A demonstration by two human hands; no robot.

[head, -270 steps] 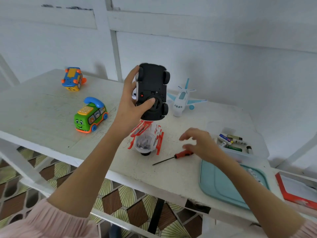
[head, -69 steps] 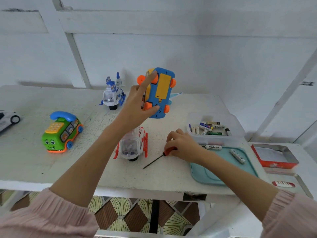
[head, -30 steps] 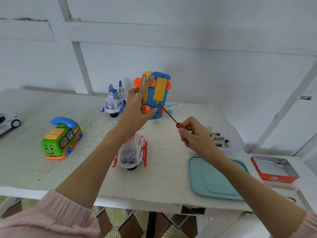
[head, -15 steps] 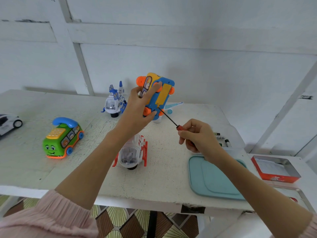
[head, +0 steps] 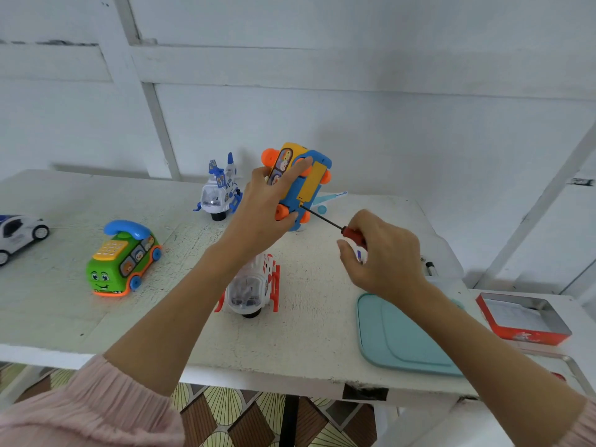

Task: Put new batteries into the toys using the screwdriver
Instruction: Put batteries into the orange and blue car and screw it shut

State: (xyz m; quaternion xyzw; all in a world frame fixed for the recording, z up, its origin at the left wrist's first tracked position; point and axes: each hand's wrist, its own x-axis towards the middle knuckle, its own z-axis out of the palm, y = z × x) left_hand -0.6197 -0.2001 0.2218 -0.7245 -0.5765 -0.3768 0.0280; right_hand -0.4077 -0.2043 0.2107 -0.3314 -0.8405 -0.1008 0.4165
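My left hand grips a blue and yellow toy car with orange wheels, lifted above the table with its underside turned to the right. My right hand pinches the red handle of a small screwdriver. Its black shaft points up and left, and the tip touches the lower end of the yellow cover on the car's underside. Part of the handle is hidden in my fingers.
On the white table stand a green telephone bus, a white car, a blue-white helicopter, a red-white helicopter and a partly hidden toy plane. A teal tray and a red tin lie right.
My right hand lifted the screwdriver off the table and brought its tip to the car's underside. In the last half second my left hand tilted the car slightly.
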